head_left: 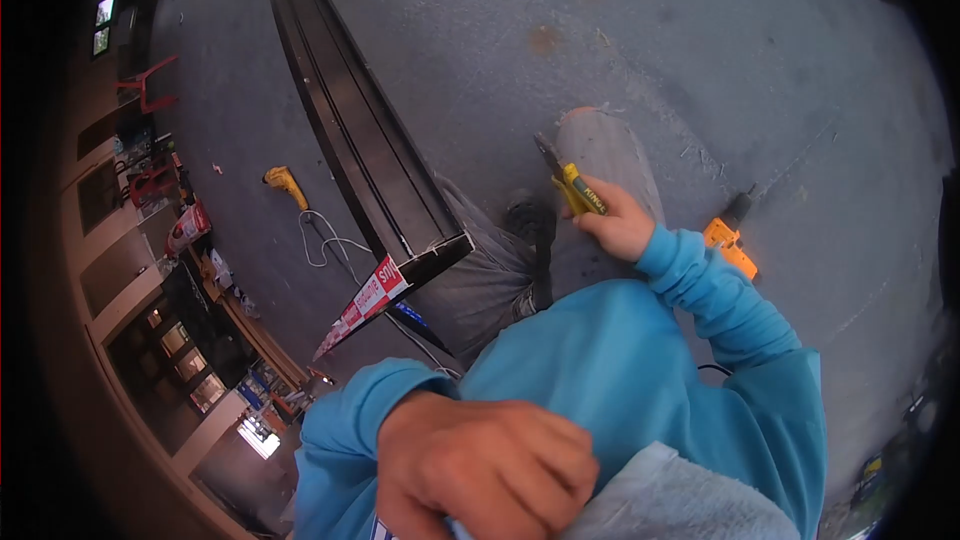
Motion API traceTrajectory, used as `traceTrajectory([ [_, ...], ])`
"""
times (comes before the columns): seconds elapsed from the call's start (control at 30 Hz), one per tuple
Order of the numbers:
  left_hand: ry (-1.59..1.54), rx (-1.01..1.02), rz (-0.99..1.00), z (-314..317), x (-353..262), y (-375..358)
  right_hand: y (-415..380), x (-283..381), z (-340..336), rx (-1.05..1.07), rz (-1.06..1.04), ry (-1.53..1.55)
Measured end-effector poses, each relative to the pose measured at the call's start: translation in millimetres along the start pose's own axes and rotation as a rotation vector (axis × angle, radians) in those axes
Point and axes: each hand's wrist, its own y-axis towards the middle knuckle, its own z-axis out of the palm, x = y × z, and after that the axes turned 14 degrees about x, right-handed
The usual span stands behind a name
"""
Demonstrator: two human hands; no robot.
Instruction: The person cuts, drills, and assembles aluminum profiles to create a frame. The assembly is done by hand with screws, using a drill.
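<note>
"Can you read me the right hand (622,224)?"

"Yes. From here I see its grip closed on a pair of pliers (588,194) with yellow handles. They're held out over the right trouser leg (618,145), with the dark nose angled forward and a little to my left."

"And the left hand (482,462)?"

"That one is up close to my head camera, in front of the blue top (590,360), fingers curled. Its underside is hidden, so I can't tell whether that grip has hold of anything. Pale grey cloth (685,500) shows just beside it."

"What's that dark length on my screen?"

"A long dark channel (350,110), running away from me on the left. Its near end overlaps the left trouser leg (480,265) in my view; I can't tell if they touch. A red-and-white label (368,298) shows at that end."

"Any tools on the floor (720,60)?"

"Two. I've got a yellow tool (287,186) with a pale cord (335,239) left of the channel, and an orange tool (733,248) near the right sleeve (715,290)."
</note>
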Motion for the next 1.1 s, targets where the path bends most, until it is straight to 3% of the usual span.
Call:
traceTrajectory([
  [0.03,0.047,0.105,-0.087,1.5,-26.5,0.6,-5.1,16.3,4.7,-0.021,0.089,0.039],
  [0.13,-0.01,0.078,0.008,41.7,-46.3,-9.3,-3.0,18.6,16.8,-0.019,0.056,0.14],
  [0.2,0.476,0.05,0.05,52.5,-48.5,8.1,7.9,14.8,32.9,0.09,-0.158,0.378],
  [0.23,0.492,0.06,0.041,52.5,-51.1,3.9,19.8,21.0,42.9,0.099,-0.176,0.373],
  [0.3,0.379,0.056,-0.1,50.9,-54.7,-15.1,29.4,33.4,64.6,0.13,-0.28,0.674],
  [0.37,0.81,-0.134,-0.377,56.1,-66.8,-73.7,37.4,42.5,82.5,0.162,-0.272,0.744],
  [0.43,1.482,-0.891,-0.938,72.7,-36.0,-85.4,45.3,40.6,95.4,0.197,-0.302,0.856],
  [0.5,1.706,-0.902,-1.182,51.7,-6.7,-114.7,41.7,39.7,103.1,0.143,-0.256,0.876],
  [0.6,1.854,-0.984,-1.141,27.8,43.1,-152.8,42.9,37.0,111.0,0.098,-0.264,0.865],
  [0.73,1.883,-1.027,-1.015,18.6,44.8,-155.5,39.4,40.1,113.4,0.071,-0.338,0.823],
  [0.8,1.524,-1.16,-1.021,15.2,33.3,-157.9,40.4,40.4,115.4,0.071,-0.343,0.814],
  [0.83,1.526,-1.16,-1.027,12.2,24.8,-158.9,40.9,40.5,116.7,0.072,-0.345,0.802],
  [0.9,1.194,-1.033,-1.081,2.0,10.4,-157.5,40.7,38.4,117.1,0.068,-0.371,0.792],
  [1.03,1.117,-0.913,-0.928,-14.2,3.5,-153.3,33.0,41.0,106.9,0.1,-0.324,0.758],
  [1.1,0.764,-0.841,-1.107,-16.4,-11.3,-177.2,25.5,48.5,92.6,0.115,-0.299,0.664],
])
